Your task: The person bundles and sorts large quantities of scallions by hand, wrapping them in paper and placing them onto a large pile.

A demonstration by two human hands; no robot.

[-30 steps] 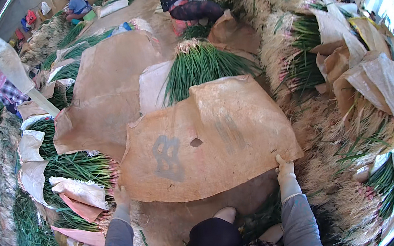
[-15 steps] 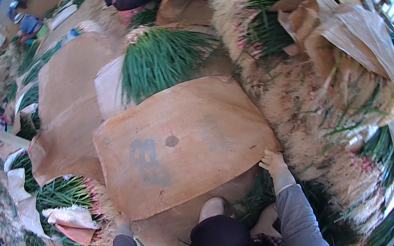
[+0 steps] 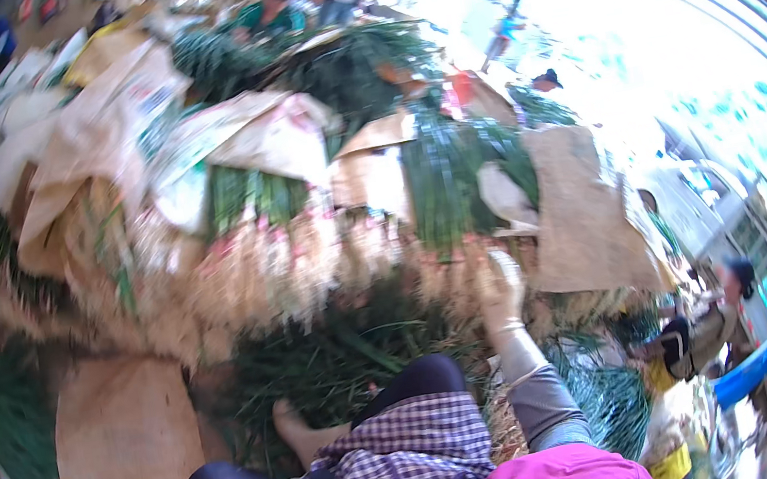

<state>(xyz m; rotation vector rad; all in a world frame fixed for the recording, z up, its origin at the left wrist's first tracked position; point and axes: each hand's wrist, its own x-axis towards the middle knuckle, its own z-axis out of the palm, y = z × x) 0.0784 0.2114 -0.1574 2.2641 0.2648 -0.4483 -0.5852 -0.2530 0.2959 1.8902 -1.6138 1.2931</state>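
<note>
My right hand (image 3: 502, 284) reaches forward to the rooty edge of a long heap of spring onions (image 3: 265, 266). It is smeared by motion, so its fingers cannot be made out, nor whether they hold anything. Just beyond the hand stand upright green leaves (image 3: 450, 186), and a tan sack sheet (image 3: 581, 212) hangs over the heap to its right. My left hand is out of the picture. The brown sack sheet (image 3: 129, 452) with a dark round spot lies at the lower left, apart from my right hand.
Loose green leaves (image 3: 321, 356) cover the ground before my knees. Pale sacks (image 3: 262, 139) drape over the heap. People are at the far side, and a seated person (image 3: 723, 319) is at the right. More green bunches (image 3: 602, 395) lie beside my right forearm.
My view has swung to the right, toward the onion heap. Both hands were at the near corners of the brown sheet; now the right reaches to the heap and the left has left the picture.
</note>
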